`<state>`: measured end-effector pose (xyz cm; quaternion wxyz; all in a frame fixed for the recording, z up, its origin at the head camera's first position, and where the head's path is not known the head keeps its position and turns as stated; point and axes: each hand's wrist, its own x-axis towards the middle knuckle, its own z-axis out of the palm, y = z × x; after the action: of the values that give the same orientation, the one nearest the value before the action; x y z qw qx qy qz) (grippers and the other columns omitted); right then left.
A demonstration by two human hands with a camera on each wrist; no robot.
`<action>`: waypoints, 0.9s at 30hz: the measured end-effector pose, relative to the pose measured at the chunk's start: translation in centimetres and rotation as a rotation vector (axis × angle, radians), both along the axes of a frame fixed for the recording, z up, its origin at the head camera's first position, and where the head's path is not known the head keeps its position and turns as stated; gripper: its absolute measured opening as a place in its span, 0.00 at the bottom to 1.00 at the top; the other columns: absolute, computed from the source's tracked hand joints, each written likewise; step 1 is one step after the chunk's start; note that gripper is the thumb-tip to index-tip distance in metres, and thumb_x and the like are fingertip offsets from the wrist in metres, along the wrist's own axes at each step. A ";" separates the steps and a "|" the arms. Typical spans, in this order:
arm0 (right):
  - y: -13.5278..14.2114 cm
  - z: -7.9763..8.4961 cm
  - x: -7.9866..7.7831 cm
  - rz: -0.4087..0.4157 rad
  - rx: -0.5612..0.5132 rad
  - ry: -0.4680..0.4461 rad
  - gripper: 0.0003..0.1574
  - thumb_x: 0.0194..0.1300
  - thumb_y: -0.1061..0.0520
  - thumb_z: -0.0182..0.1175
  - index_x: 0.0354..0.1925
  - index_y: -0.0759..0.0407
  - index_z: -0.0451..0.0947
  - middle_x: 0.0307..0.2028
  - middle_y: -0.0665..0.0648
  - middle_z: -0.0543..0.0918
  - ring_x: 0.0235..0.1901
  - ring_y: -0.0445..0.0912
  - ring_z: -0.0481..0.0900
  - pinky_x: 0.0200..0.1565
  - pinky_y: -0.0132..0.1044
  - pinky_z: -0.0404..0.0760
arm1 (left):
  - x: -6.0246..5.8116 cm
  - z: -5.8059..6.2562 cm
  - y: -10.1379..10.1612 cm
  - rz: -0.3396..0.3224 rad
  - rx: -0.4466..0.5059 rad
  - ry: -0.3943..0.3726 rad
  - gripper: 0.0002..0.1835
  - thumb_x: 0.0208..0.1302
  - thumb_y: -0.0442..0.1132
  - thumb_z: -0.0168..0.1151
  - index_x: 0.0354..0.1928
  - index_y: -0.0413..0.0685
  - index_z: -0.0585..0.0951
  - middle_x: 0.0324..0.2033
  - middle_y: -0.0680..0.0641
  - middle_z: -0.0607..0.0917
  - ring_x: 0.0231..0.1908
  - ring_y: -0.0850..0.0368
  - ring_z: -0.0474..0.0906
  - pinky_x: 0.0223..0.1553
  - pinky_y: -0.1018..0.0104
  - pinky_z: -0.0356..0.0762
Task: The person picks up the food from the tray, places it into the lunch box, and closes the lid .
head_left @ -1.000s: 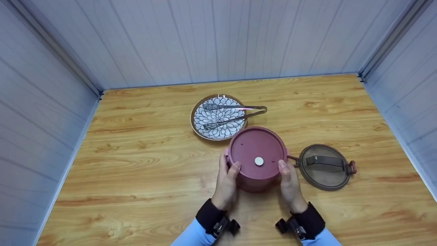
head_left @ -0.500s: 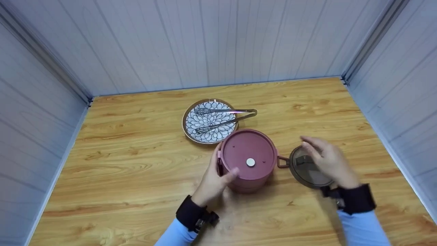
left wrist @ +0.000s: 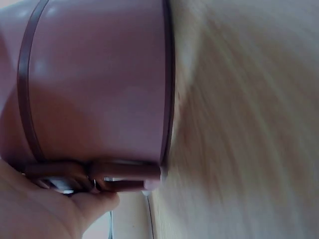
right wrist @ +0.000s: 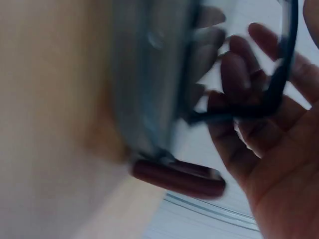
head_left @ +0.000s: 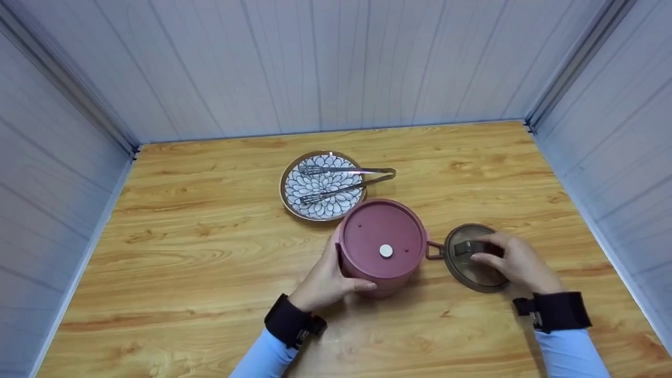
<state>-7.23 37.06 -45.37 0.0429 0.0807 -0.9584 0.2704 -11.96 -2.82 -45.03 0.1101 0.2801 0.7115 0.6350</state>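
A dark pink pot (head_left: 380, 286) with a plum inner cover (head_left: 378, 226) and a white knob (head_left: 386, 251) stands upright on the table. My left hand (head_left: 328, 281) holds its left side, the thumb across the front. In the left wrist view, that hand (left wrist: 45, 209) lies beside the pot's looped side handle (left wrist: 119, 172). Right of the pot lies a round, translucent brown lid (head_left: 472, 270) with a raised strap handle (head_left: 475, 247). My right hand (head_left: 517, 262) reaches over this lid, fingers and thumb spread around the handle; the right wrist view shows the fingers (right wrist: 234, 144) loose behind it.
Behind the pot, a plate (head_left: 296, 207) with a petal pattern and brown rim bears metal tongs (head_left: 367, 178) whose bent end sticks out to the right. Pale panel walls (head_left: 336, 63) enclose the wooden table (head_left: 210, 252) at the back and both sides.
My right hand has left the pot's right side and moved right to the brown lid's handle. My left hand's thumb has slid off the cover onto the pot's front.
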 end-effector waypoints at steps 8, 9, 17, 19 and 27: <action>-2.1 1.2 -1.0 -0.009 -0.079 0.125 0.17 0.68 0.64 0.62 0.54 0.68 0.78 0.46 0.67 0.82 0.46 0.62 0.80 0.46 0.57 0.77 | 0.7 2.3 -1.8 -0.013 -0.051 0.039 0.69 0.39 0.38 0.85 0.79 0.49 0.46 0.74 0.50 0.55 0.72 0.54 0.53 0.71 0.52 0.48; -2.4 2.1 -1.1 -0.015 -0.086 0.174 0.17 0.67 0.66 0.62 0.53 0.69 0.78 0.45 0.68 0.82 0.44 0.61 0.80 0.44 0.56 0.77 | 0.6 2.3 -1.9 -0.018 -0.059 0.048 0.70 0.38 0.38 0.85 0.79 0.49 0.45 0.74 0.49 0.54 0.72 0.54 0.53 0.71 0.52 0.47; -8.2 9.3 -2.4 0.113 -0.063 0.481 0.24 0.57 0.70 0.68 0.54 0.66 0.78 0.40 0.60 0.81 0.40 0.48 0.75 0.41 0.38 0.72 | 0.4 2.1 -1.5 -0.036 -0.099 0.062 0.70 0.40 0.40 0.84 0.79 0.51 0.44 0.73 0.46 0.53 0.72 0.53 0.52 0.71 0.53 0.48; -10.2 10.1 -3.0 0.205 -0.033 0.511 0.24 0.57 0.67 0.68 0.53 0.64 0.79 0.39 0.58 0.81 0.39 0.49 0.75 0.41 0.41 0.73 | 0.1 1.4 -1.3 -0.032 -0.113 0.071 0.70 0.39 0.42 0.85 0.79 0.54 0.44 0.74 0.46 0.53 0.72 0.54 0.51 0.71 0.52 0.48; -16.1 10.2 -4.9 0.381 0.043 0.520 0.21 0.62 0.54 0.66 0.51 0.60 0.78 0.34 0.56 0.77 0.34 0.50 0.73 0.36 0.44 0.75 | -1.3 -0.6 -0.4 -0.061 -0.088 0.080 0.68 0.38 0.52 0.84 0.77 0.68 0.45 0.72 0.56 0.58 0.70 0.60 0.57 0.71 0.59 0.51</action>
<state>-12.17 20.96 -35.14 0.2332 0.3258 -0.8885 0.2236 -13.31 -3.27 -45.61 0.1132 0.3216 0.7338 0.5877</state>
